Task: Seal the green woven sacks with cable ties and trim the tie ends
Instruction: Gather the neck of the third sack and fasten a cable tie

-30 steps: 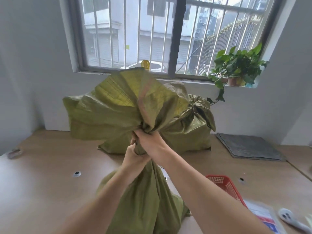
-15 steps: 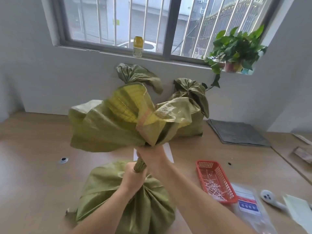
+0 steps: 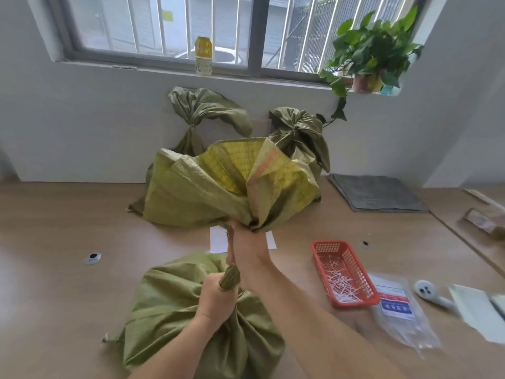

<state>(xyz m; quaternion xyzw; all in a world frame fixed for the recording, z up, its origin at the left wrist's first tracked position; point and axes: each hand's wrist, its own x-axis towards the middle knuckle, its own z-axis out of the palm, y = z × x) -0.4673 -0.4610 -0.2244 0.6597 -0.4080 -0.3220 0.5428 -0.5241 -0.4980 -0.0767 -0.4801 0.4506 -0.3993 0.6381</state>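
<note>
— On the table (image 3: 68, 214), close to the person, what is the sack (image 3: 175, 318) like?
— Green woven plastic, crinkled, with its body slumped on the wood. The neck is twisted into a tight rope, and the mouth fans out above it, yellowish inside.
— And the hands?
— Both clench the neck. The left hand (image 3: 216, 299) is low, just above the body, and the right hand (image 3: 246, 250) is higher, touching the flared mouth.
— Around it?
— Two cinched sacks (image 3: 300, 132) lean at the wall behind, partly hidden by the fanned mouth. Right of the arms sit a red mesh basket (image 3: 322, 272) holding white offcuts, a clear packet (image 3: 396, 310) and a grey mat (image 3: 377, 192).
</note>
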